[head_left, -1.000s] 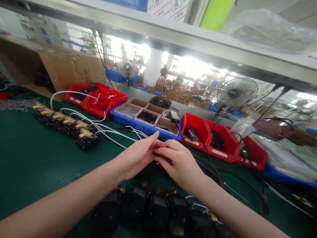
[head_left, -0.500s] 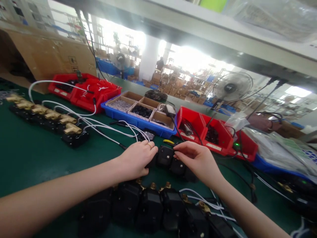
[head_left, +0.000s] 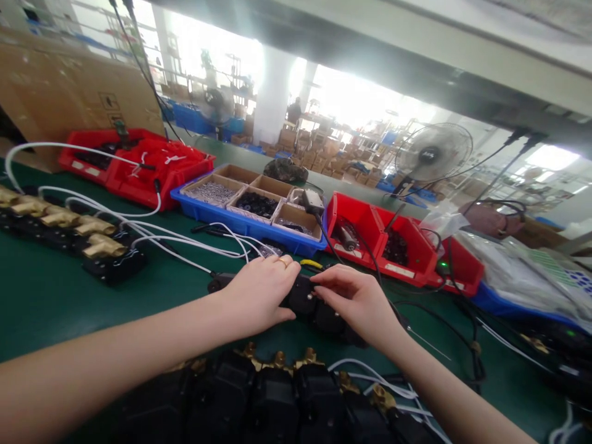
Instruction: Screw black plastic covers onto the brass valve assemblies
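Note:
A row of black plastic housings (head_left: pixel 301 297) with small bright screw heads lies in the middle of the green bench. My left hand (head_left: pixel 264 288), with a ring on one finger, is closed over the left part of this row; its thumb lies on the near side and its fingertips are hidden behind. At the right part of the row, my right hand (head_left: pixel 358 301) has thumb and index finger pinched close to one housing's top. Whatever sits between those fingertips is too small to make out. A yellow-handled tool (head_left: pixel 311 264) lies just behind the row.
Nearer to me stand several black units with brass fittings (head_left: pixel 279 364). More brass-topped units (head_left: pixel 104 246) with white cables line the left side. Behind are red bins (head_left: pixel 161 172), a blue divided tray (head_left: pixel 240 226) of small parts and more red bins (head_left: pixel 402 265).
The view has shifted slightly, so the bins and left-hand units sit further left. My left hand has come closer to the right hand along the row. The right hand keeps its pinch.

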`<state>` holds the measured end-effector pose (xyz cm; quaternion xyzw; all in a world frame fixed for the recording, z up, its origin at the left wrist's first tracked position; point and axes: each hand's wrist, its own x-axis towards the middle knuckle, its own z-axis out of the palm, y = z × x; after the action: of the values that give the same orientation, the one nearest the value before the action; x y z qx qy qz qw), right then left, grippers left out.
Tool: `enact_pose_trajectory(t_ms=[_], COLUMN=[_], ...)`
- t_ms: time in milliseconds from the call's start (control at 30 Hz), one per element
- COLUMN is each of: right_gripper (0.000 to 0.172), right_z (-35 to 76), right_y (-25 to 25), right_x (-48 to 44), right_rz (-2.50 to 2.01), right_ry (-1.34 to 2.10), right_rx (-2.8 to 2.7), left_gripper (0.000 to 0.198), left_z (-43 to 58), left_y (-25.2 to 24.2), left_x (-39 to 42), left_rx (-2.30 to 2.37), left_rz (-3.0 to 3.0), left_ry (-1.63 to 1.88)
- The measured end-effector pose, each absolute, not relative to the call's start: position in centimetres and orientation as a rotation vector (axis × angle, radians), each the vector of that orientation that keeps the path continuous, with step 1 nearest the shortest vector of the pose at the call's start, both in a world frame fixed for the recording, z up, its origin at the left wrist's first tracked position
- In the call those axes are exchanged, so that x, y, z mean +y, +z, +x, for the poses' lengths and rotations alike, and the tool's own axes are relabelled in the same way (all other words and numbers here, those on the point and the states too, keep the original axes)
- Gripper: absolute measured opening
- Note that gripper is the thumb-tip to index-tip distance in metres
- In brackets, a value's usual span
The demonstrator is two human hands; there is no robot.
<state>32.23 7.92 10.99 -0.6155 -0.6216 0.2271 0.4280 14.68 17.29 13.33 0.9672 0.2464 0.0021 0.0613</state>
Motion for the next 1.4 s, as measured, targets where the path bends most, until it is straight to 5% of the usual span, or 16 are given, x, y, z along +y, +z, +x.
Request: enact_pose_trajectory(t_ms=[233, 467, 800, 1400], right_gripper=[0.008, 0.014, 0.018, 0.007], right_z=[32.1, 32.0, 32.5, 30.7], right_y=[11.2, 10.4, 10.8, 11.0], right_x=[8.6, 8.8, 7.7, 9.5], right_rz=[-1.561, -1.526, -1.504, -1.587], right_ry=[0.314, 0.084, -0.269, -0.187], right_rx=[-1.729, -1.87, -2.165, -2.074], left_gripper=[0.058, 0.037, 0.036, 0.029], left_z=[17.9, 17.0, 16.9, 17.0], left_y=[12.5, 11.9, 12.0, 11.9], left_x=[18.0, 19.5, 20.1, 20.0], left_rx=[0.647, 0.62, 0.543, 0.58], left_rz=[2.863, 2.603, 2.471, 2.513], left_ry=[-0.206, 0.038, 0.135, 0.08])
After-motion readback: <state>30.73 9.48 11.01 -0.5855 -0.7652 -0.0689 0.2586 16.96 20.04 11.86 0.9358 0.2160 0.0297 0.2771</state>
